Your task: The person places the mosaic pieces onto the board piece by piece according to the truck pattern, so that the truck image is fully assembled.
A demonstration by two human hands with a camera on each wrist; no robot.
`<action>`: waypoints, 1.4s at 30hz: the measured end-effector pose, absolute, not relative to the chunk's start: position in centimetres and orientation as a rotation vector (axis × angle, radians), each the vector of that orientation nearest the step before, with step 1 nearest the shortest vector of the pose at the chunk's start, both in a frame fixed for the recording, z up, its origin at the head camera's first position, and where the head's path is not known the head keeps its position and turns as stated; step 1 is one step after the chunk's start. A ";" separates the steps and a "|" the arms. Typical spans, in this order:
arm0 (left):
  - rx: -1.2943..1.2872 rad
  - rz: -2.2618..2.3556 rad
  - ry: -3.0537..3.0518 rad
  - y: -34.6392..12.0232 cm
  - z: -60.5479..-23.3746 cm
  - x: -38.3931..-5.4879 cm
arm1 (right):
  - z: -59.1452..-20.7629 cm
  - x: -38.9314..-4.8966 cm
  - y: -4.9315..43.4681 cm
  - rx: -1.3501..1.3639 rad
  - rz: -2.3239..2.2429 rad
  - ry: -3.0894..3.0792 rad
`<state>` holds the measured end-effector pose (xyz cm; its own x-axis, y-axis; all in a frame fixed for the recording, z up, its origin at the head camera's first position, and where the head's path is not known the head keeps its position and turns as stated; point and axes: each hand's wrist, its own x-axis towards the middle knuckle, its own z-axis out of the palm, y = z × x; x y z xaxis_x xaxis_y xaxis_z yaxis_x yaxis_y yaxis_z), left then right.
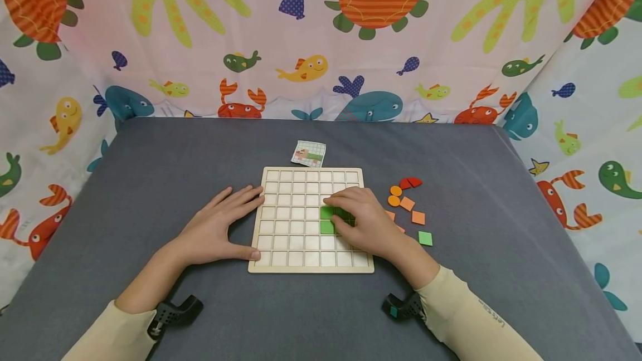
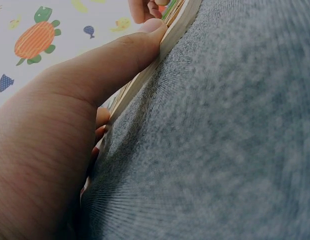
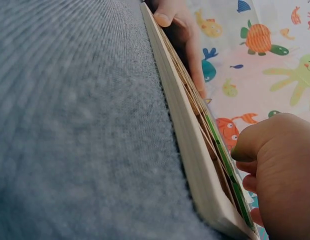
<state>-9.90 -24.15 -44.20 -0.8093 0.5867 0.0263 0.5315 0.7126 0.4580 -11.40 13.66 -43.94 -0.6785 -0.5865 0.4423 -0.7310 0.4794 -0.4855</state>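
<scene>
Cream-coloured fabric sleeves lie nearest, over a grey cloth-covered table. The left hand rests, fingers outstretched, on the left edge of a pale wooden gridded board. The right hand bends over flat green square tiles on the board's right half; I cannot tell whether it pinches one. Right of the board lie orange discs, orange squares, red pieces and another green square.
</scene>
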 end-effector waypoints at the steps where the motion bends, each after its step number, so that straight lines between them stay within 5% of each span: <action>1: 0.920 0.694 2.795 -24.1 -44.2 -9.9 | -43.9 -11.4 13.7 1.136 0.983 -2.506; 42: 0.947 0.707 2.804 -24.0 -44.5 -9.7 | -43.8 -8.0 20.6 0.993 0.913 -2.516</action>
